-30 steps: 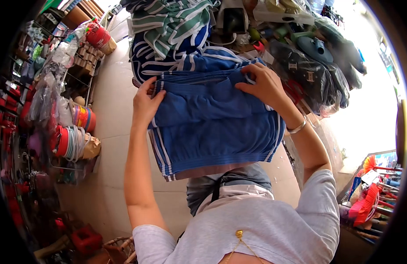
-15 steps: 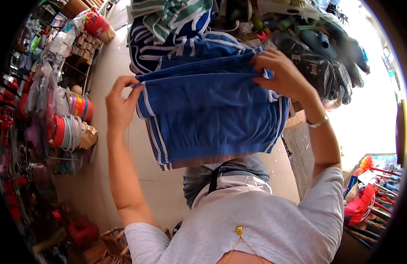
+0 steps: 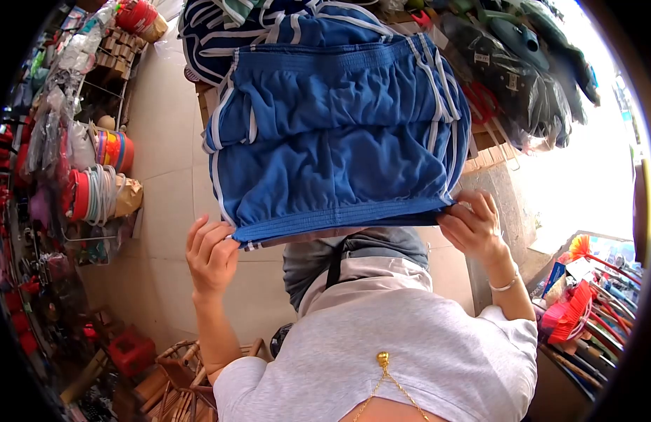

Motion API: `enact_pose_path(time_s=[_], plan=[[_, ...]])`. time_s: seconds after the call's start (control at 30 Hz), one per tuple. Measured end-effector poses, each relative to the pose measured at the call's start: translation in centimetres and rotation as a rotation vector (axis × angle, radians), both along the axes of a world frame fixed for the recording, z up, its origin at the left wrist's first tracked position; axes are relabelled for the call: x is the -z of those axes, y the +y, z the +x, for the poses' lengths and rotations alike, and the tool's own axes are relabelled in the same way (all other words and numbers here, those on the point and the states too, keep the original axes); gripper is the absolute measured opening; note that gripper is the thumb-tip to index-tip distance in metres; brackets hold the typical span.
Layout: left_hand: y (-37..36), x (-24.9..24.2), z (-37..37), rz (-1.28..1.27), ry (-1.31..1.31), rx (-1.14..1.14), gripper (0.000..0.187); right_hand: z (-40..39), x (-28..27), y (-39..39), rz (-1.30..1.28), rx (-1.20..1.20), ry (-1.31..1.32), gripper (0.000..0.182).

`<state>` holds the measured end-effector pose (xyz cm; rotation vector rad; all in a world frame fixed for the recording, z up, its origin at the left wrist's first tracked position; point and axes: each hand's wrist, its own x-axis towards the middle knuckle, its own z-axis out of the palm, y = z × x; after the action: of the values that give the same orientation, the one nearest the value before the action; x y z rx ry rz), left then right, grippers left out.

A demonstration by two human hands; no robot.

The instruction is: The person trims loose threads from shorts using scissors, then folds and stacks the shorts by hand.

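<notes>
Blue shorts [image 3: 332, 169] with white side stripes lie spread in front of me on a stack of clothes. My left hand [image 3: 211, 254] pinches the left corner of their near waistband [image 3: 339, 216]. At the right end of that same waistband, my right hand [image 3: 473, 224] grips the other corner, so the band is stretched between both hands. A second gathered waistband [image 3: 318, 60] shows along the far side. A sliver of brownish cloth [image 3: 297, 239] peeks out beneath the near edge.
Beyond the shorts are more striped clothes [image 3: 199, 39]. Dark plastic-wrapped goods [image 3: 508, 77] sit at the far right. Red brushes [image 3: 568, 313] stand at lower right. Left of the tiled floor [image 3: 164, 155] are shelves with a coil of cord [image 3: 100, 195] and a wicker chair [image 3: 181, 380].
Both hands have let go of the far band and come down toward me to the near waistband. The blue cloth now lies spread farther away.
</notes>
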<state>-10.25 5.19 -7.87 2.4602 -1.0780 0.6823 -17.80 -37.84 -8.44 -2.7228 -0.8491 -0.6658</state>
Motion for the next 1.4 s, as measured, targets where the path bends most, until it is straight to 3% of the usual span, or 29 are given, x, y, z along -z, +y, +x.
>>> enact_pose_path(time_s=[0.13,0.2,0.33,0.53,0.67,0.8,0.87,0.97,1.07,1.13,1.23,1.27,1.33,1.37,1.4], plan=[[0.8,1.1,-0.7,-0.075,-0.079,-0.004,0.029,-1.1,1.8,0.8,0.078,-0.024,-0.074,0.021],[0.4,0.4,-1.0,0.111,-0.049,-0.076,0.035,-1.2,3.0,1.0,0.024,0.009,0.027,0.026],[-0.3,-0.3,-1.1,0.099,0.028,-0.058,0.039,-1.8,4.0,0.9,0.093,0.041,-0.013,0.03],[-1.4,-2.3,0.1,0.058,0.119,-0.046,0.027,0.2,1.3,0.2,0.08,0.054,-0.118,0.023],[-1.1,-2.9,0.6,-0.078,-0.101,-0.072,0.024,-0.2,0.7,-0.1,0.19,-0.012,-0.352,0.025],[0.0,-2.3,0.1,0.172,0.127,-0.016,0.021,-0.5,2.7,0.0,0.071,-0.158,0.001,0.02],[-0.3,-3.5,-0.1,0.045,0.355,0.001,0.022,-0.7,2.8,0.0,0.268,-0.193,0.001,0.017],[-0.1,-4.7,1.8,-0.165,0.378,0.031,0.024,2.2,1.6,-1.3,0.461,-0.048,-0.148,0.025],[-2.2,-5.7,6.9,-0.187,0.327,-0.089,0.029,9.2,-1.7,-2.7,0.544,0.127,-0.12,0.035],[-4.7,-5.5,11.8,-0.286,0.398,-0.133,0.037,14.1,-2.6,-3.0,0.647,0.309,-0.009,0.053],[-6.5,-1.5,20.3,-0.465,0.533,-0.152,0.052,21.9,0.5,-5.7,0.696,0.443,0.18,0.057],[-7.1,-1.1,22.1,-0.465,0.629,-0.159,0.055,22.8,0.8,-6.1,0.696,0.43,0.163,0.057],[-8.5,-1.2,23.2,-0.396,0.587,-0.196,0.049,23.9,-0.1,-6.1,0.879,0.374,0.512,0.056],[-8.7,-1.3,23.5,-0.401,0.576,-0.197,0.049,23.9,-0.1,-6.3,0.845,0.378,0.465,0.042],[-9.1,-2.2,22.8,-0.41,0.585,-0.236,0.042,23.5,-0.5,-6.0,0.844,0.375,0.464,0.042]])
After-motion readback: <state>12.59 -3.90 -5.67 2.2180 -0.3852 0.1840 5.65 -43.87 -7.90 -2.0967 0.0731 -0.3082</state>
